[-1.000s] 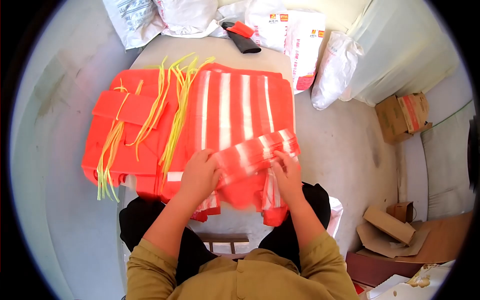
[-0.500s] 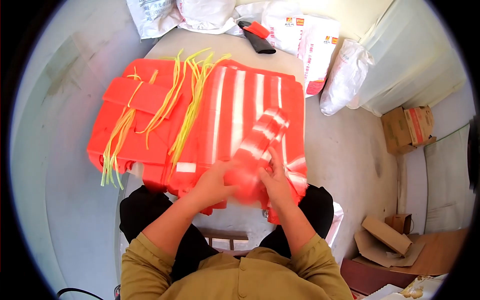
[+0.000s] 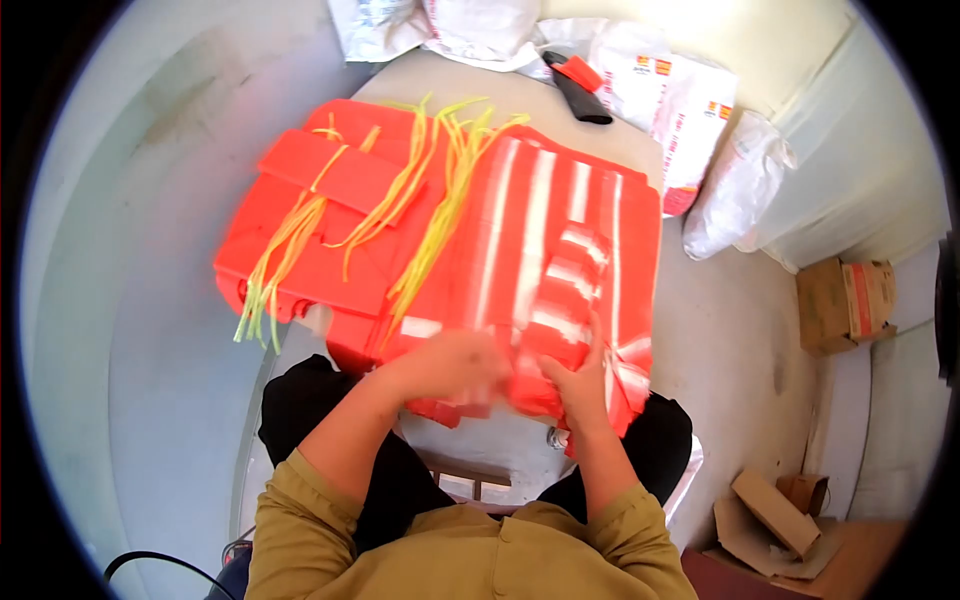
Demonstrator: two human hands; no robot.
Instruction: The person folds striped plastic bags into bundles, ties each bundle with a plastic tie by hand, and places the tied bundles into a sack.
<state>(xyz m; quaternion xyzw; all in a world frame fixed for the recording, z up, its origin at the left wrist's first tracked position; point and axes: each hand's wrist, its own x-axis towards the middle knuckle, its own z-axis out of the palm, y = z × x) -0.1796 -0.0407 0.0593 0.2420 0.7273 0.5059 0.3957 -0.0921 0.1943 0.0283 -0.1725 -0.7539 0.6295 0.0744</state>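
A folded bundle of red and white striped material [image 3: 567, 290] stands out over the larger striped red and white sheets [image 3: 510, 230]. My right hand [image 3: 582, 385] is closed round the bundle's lower right side, thumb toward the left. Beside the bundle's lower left end, my left hand [image 3: 462, 368] is smeared by motion, and its fingers cannot be made out. Left of the striped sheets lies a stack of red material [image 3: 300, 235], with a flat folded red piece [image 3: 330, 168] on it. Yellow strips [image 3: 450, 205] trail across the red stack.
White printed sacks [image 3: 690, 125] line the far edge of the beige table surface [image 3: 450, 85]. A dark roll with a red piece [image 3: 580, 95] rests near them. Cardboard boxes [image 3: 830, 305] stand on the right, with opened cardboard [image 3: 765, 530] lower down.
The striped bundle has turned from lying crosswise to pointing away from me. My left hand has come off its left end. The whole view has shifted and tilted.
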